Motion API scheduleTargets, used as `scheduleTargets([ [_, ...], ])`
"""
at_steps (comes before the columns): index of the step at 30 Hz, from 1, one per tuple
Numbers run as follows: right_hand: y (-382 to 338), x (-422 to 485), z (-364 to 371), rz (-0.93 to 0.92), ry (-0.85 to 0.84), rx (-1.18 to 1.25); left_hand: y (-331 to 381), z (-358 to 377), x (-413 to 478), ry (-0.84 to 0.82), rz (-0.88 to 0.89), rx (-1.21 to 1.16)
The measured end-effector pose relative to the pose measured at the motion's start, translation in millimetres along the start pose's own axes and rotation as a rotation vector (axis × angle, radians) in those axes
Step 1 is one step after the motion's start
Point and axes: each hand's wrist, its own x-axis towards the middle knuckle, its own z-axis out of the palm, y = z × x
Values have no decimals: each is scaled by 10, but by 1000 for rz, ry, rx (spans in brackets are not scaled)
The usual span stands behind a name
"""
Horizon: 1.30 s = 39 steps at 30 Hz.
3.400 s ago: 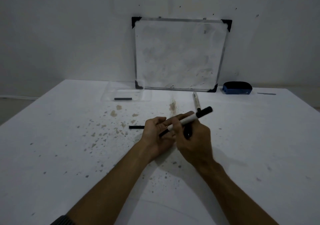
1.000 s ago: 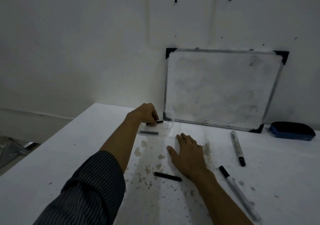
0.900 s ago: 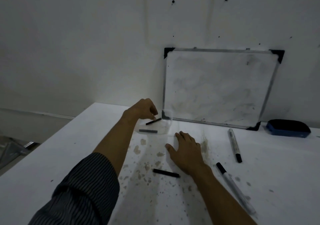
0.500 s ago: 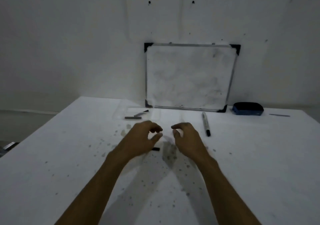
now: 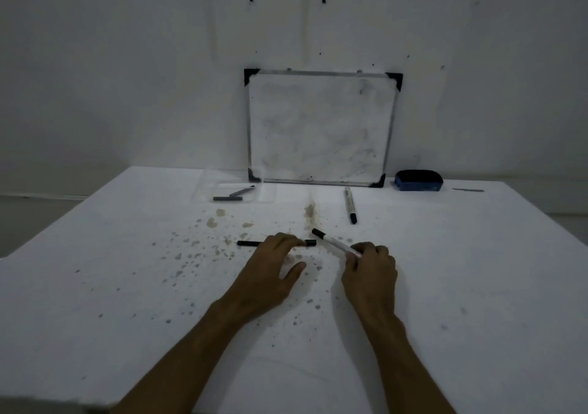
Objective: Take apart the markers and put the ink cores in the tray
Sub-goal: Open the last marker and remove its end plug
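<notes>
My right hand (image 5: 370,270) grips the near end of a clear marker barrel (image 5: 337,246), whose black end points up and to the left. My left hand (image 5: 273,267) lies palm down with its fingertips over a black stick-shaped marker piece (image 5: 246,243) that lies flat on the table. Its thumb is spread away from the piece. A clear tray (image 5: 206,187) at the back left holds two dark ink cores (image 5: 227,198). Another whole marker (image 5: 350,205) lies beyond my hands, to the right.
A small whiteboard (image 5: 321,127) leans on the wall behind the tray. A blue eraser (image 5: 418,180) sits at its right, with a thin grey strip (image 5: 467,190) further right. The white table (image 5: 127,286) is speckled with brown stains.
My left hand dropped a core in the tray and came back. Both hands lowered to the table; the right took the marker barrel and the left came down on the black piece.
</notes>
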Motion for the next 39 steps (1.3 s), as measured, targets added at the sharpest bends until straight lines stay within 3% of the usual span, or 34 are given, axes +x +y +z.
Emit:
scheduleTargets([
  [5, -300, -74, -80, -169, -162, 319, -80, -270, 120, 131, 187, 241],
  [9, -559, -130, 6, -325, -293, 316, -369, -462, 27, 241, 294, 437],
  [13, -728, -12, 232, -246, -316, 273, -585, -518, -84, 324, 6, 319],
  [16, -793, 118, 436, -359, -343, 78, -652, -520, -105, 344, -208, 158],
  [20, -908, 166, 605, -528, -355, -143, -643, -555, -84, 358, -336, -77],
  [24, -892, 235, 614, -568, -346, -133, -572, -567, -92, 345, -389, -182],
  [28, -710, 430, 386, -394, -277, 158, -452, -486, 2, 361, -444, -297],
  [31, -429, 535, 184, -158, -219, 507, -353, -412, 197, 301, -474, -364],
  [35, -178, 616, 115, 230, -296, 996, -354, -268, 374, 178, -421, -462],
  [39, -155, 697, 189, 316, -295, 1206, -379, -219, 384, 173, -415, -492],
])
